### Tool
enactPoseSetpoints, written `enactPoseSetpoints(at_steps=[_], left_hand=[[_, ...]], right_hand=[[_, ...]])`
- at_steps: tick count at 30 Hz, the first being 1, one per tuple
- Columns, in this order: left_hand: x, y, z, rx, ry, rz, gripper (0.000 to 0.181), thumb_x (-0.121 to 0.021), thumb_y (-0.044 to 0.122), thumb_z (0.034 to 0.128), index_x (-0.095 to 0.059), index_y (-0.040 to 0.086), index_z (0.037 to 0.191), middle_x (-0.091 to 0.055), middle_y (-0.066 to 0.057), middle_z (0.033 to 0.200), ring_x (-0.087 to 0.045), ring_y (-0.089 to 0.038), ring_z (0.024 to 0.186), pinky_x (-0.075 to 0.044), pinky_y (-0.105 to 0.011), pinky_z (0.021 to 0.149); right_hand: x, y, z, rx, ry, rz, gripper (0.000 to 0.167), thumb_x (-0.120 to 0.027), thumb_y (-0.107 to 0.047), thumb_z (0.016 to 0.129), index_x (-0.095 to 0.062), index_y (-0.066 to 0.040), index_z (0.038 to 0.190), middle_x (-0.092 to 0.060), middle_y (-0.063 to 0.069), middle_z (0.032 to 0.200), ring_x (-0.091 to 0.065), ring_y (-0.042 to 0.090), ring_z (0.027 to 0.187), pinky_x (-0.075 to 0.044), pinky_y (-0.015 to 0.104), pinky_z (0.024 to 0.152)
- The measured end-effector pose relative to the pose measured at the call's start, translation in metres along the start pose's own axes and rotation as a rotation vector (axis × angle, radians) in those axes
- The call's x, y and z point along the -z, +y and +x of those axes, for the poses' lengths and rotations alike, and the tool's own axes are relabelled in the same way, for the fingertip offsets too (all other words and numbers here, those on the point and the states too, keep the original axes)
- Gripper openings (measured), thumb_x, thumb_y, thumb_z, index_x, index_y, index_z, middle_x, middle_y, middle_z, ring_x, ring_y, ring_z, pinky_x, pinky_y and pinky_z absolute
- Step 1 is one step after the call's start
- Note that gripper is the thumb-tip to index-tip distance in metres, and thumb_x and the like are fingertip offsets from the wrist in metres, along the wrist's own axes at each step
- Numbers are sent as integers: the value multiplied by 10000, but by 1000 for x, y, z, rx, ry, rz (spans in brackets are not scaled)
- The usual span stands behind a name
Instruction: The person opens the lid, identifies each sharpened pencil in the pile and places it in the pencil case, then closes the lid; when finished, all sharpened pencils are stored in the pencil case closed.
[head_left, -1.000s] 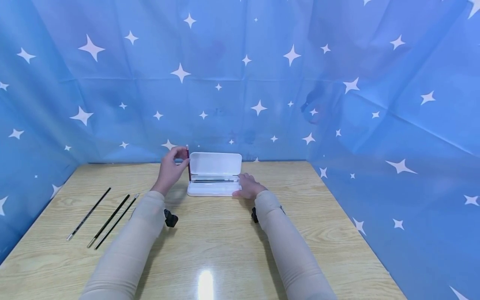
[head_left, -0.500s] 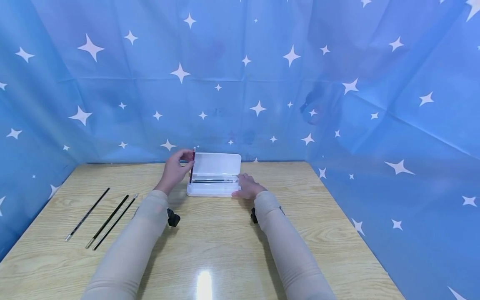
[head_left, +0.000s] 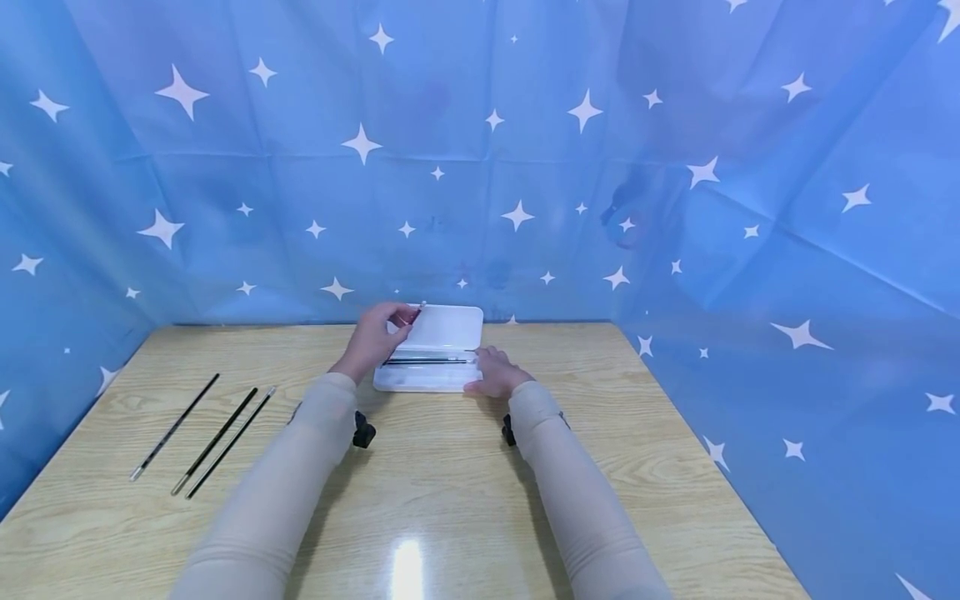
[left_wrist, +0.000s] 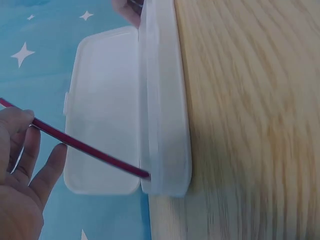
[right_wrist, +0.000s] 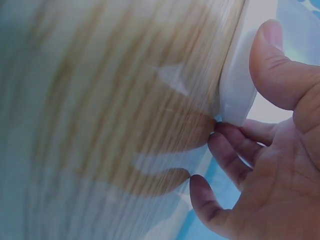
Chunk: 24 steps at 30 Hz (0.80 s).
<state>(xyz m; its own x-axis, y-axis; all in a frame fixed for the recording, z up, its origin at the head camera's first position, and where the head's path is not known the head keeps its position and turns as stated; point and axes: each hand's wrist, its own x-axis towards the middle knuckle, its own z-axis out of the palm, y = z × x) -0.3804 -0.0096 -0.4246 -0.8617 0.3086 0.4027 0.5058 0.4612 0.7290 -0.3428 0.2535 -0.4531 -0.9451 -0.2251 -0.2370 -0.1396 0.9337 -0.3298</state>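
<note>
My left hand [head_left: 373, 337] pinches a thin dark red pencil [left_wrist: 90, 149] between thumb and fingers. It slants across the raised lid, its lower end reaching into the left end of a white pencil case [head_left: 423, 382]. That case stands at the back of the table with its lid [head_left: 450, 327] up. Dark pencils [head_left: 427, 361] lie lengthwise inside; how many is too small to tell. At the case's right end my right hand [head_left: 497, 372] grips it, the thumb [right_wrist: 272, 65] on the front side and the fingers at the end, touching the tabletop.
On the left of the wooden table [head_left: 450, 483] lie a dark pencil [head_left: 176, 425] and, beside it, two more dark pencils [head_left: 217, 440], slanting and roughly parallel. A blue star-patterned cloth [head_left: 450, 125] hangs close behind the table and along its sides.
My left hand has moved right, and the red pencil has gone from nearly upright to leaning right over the case. My right hand stays at the case's right end.
</note>
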Motion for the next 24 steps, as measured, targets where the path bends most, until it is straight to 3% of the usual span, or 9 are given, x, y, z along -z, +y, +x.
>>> enactPoseSetpoints(at_steps=[13,17,24], left_hand=[[-25,18,13,13,-237,232,204,-704,75,952,-722,122,1150,-675,-3,1047,-604,-197,950,-540,-378,873],[-34,24,16,22,-290,307,198,-723,89,941,-738,114,1137,-677,-1,1020,-596,-204,936,-529,-387,899],[-50,26,19,-26,-348,463,147,-754,116,928,-744,129,1074,-686,7,980,-601,-177,909,-525,-360,881]], right_hand=[[1,-2,1,-28,-11,-5,840,-626,-445,1001,-221,-9,1594,-312,189,1580,-284,335,1464,-293,471,1189],[3,-3,-1,-22,-14,11,854,-637,-439,996,-208,-12,1599,-294,193,1590,-261,342,1476,-283,480,1192],[4,-2,-2,8,-17,39,822,-648,-403,997,-232,-16,1591,-339,194,1538,-314,347,1413,-316,495,1163]])
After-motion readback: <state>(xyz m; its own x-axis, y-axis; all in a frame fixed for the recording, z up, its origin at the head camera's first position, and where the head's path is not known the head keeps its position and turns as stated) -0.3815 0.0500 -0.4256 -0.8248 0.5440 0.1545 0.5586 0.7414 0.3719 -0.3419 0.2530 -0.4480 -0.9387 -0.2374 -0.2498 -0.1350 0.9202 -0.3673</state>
